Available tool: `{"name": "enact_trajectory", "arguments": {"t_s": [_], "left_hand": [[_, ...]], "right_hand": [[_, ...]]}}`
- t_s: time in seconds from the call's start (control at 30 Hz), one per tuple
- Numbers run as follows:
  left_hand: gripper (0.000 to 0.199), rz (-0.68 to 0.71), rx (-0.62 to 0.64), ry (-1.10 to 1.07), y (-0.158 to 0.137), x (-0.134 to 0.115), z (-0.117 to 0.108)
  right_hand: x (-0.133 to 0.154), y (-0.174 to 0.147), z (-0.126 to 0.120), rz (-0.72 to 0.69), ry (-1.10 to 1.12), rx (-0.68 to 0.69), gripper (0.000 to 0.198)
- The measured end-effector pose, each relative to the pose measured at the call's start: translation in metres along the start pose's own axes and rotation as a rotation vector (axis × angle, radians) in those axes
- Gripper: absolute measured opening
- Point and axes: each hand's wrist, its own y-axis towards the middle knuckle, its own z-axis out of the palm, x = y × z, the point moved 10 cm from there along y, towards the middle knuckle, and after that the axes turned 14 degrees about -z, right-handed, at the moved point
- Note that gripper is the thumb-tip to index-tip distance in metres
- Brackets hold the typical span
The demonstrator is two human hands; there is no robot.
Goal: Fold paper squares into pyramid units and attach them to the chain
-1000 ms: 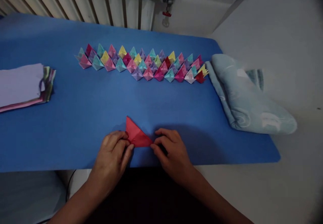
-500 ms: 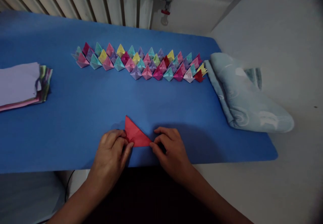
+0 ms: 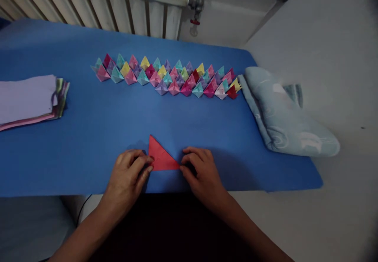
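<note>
A red sheet of paper folded into a triangle (image 3: 161, 157) lies near the front edge of the blue table. My left hand (image 3: 128, 171) pinches its lower left corner between thumb and fingers. At the lower right tip, my right hand (image 3: 202, 171) holds the point between thumb and forefinger, the other fingers curled. The triangle's top corner points away from me. Beyond it, several small folded paper boats (image 3: 173, 87) in pink, teal, yellow, purple and red stand in close rows.
On the left lies a stack of coloured paper (image 3: 26, 98), lilac on top. A folded pale blue patterned cloth (image 3: 283, 116) rests at the table's right end. Behind the blue table (image 3: 97, 152) are a white radiator (image 3: 118, 12) and a pipe valve with a red handle (image 3: 195, 21).
My left fingers have shifted slightly on the triangle, baring more of its lower left part. The right hand keeps its pinch at the tip. The camera view has moved a little.
</note>
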Motion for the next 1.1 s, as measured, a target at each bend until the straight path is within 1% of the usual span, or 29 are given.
{"name": "enact_trajectory", "arguments": {"t_s": [0.13, 0.27, 0.33, 0.43, 0.53, 0.57, 0.63, 0.73, 0.8, 0.83, 1.0, 1.1], "left_hand": [[0.026, -0.035, -0.012, 0.009, 0.002, 0.004, 0.0], [0.032, -0.08, 0.033, 0.013, 0.007, 0.004, 0.004], [0.032, -0.11, 0.031, 0.005, 0.007, 0.004, 0.004], [0.032, -0.147, 0.035, -0.036, 0.002, 0.005, 0.004], [0.034, -0.174, 0.037, -0.123, -0.003, 0.008, 0.004], [0.036, -0.201, 0.032, -0.16, -0.004, 0.012, 0.003], [0.042, -0.298, 0.048, -0.259, -0.003, 0.024, 0.004], [0.045, -0.461, 0.192, -0.495, -0.001, 0.04, 0.016], [0.04, -0.53, 0.303, -0.664, 0.0, 0.042, 0.022], [0.037, -0.559, 0.337, -0.738, 0.001, 0.043, 0.024], [0.027, -0.677, 0.463, -1.034, -0.006, 0.04, 0.026], [0.022, -0.734, 0.458, -1.116, -0.012, 0.041, 0.025]], "right_hand": [[0.01, 0.008, 0.011, -0.023, -0.081, 0.146, 0.024], [0.02, 0.022, 0.025, -0.02, -0.148, 0.246, 0.036], [0.021, 0.028, 0.031, 0.008, -0.144, 0.292, 0.04], [0.019, 0.032, 0.036, 0.049, -0.066, 0.324, 0.038], [0.016, 0.029, 0.037, 0.095, 0.073, 0.321, 0.041], [0.015, 0.027, 0.038, 0.109, 0.119, 0.313, 0.043], [0.014, 0.023, 0.038, 0.127, 0.193, 0.289, 0.044], [0.017, 0.02, 0.036, 0.122, 0.265, 0.241, 0.038], [0.02, 0.019, 0.032, 0.121, 0.313, 0.213, 0.034], [0.021, 0.019, 0.03, 0.127, 0.335, 0.2, 0.033], [0.028, 0.019, 0.018, 0.155, 0.44, 0.109, 0.034], [0.035, 0.02, 0.015, 0.143, 0.477, 0.086, 0.032]]}}
